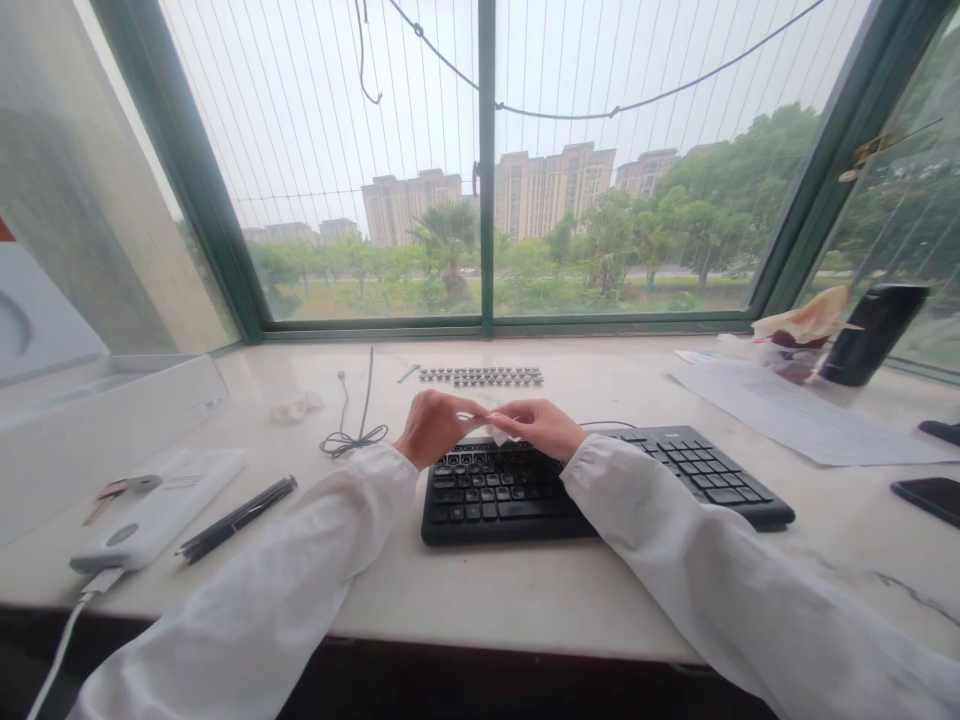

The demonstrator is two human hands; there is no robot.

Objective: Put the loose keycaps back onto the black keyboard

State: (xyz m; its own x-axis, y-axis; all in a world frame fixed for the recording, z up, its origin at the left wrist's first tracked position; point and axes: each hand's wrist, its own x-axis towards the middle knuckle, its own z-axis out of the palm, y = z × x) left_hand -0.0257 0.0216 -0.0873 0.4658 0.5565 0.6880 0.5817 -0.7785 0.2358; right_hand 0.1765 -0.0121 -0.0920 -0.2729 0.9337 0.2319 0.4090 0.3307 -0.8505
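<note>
My left hand [436, 425] and my right hand [541, 426] meet above a black keyboard [540, 525], fingertips pinched together. A small piece of white tissue [498, 434] hangs below the fingers of my right hand. Something small may be between the fingertips of my left hand, but it is hidden. Under the hands, the upper left part of the keyboard shows sockets without caps. Behind it, loose keycaps [487, 377] stand in neat rows, with a small blue tool [409, 373] at their left end.
Left lie a coiled cable [352, 440], black pens [238, 520], a white power bank [127, 540] with keys [124, 490] on it, and a white box [97, 430]. Right are paper sheets [795, 410], a black cup [874, 335] and a phone [930, 498]. A window rises behind.
</note>
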